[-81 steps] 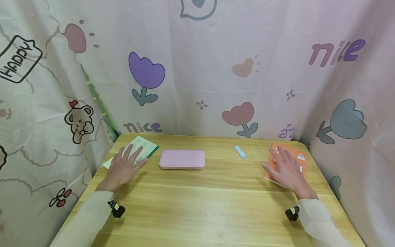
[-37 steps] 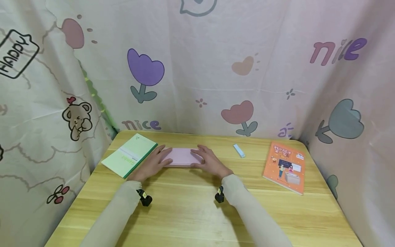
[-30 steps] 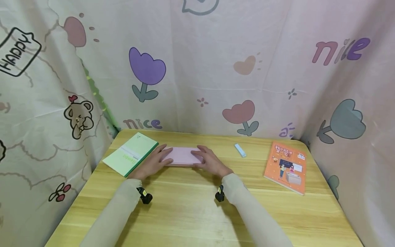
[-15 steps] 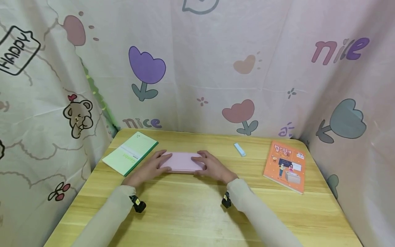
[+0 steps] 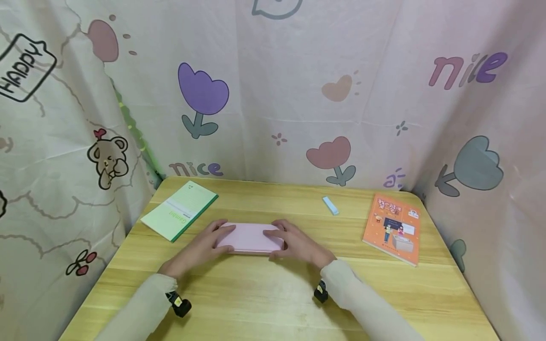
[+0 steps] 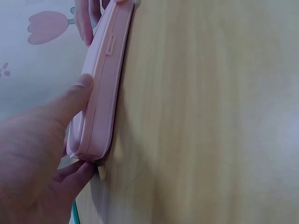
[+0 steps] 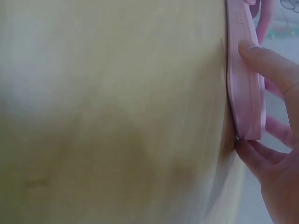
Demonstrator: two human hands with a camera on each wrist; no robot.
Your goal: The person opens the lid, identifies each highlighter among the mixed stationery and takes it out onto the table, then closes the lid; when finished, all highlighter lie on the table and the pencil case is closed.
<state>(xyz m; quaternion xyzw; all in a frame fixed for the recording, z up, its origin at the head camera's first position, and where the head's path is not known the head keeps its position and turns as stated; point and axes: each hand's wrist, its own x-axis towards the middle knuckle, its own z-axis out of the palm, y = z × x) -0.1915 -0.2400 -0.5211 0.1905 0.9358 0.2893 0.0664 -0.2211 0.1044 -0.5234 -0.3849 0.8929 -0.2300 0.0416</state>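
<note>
L-hand grip (image 5: 198, 247) & R-hand grip (image 5: 302, 243) part-curled, each holding an end of pink case (image 5: 249, 237); case now farther nearside rel. to green notebook (image 5: 180, 210) than bef.

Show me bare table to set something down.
Free: wooden tabletop between the cream sleeves; behind the pink rectangular case, between the green paper notebook and slim blue stick. Crowded: the case's ends, gripped by left hand and right hand.

The curtain (image 5: 273, 94) is reading "HAPPY" and, twice, "nice"; the green notebook (image 5: 180, 210), "Gambit"; the orange book (image 5: 391, 229), Chinese characters.
</note>
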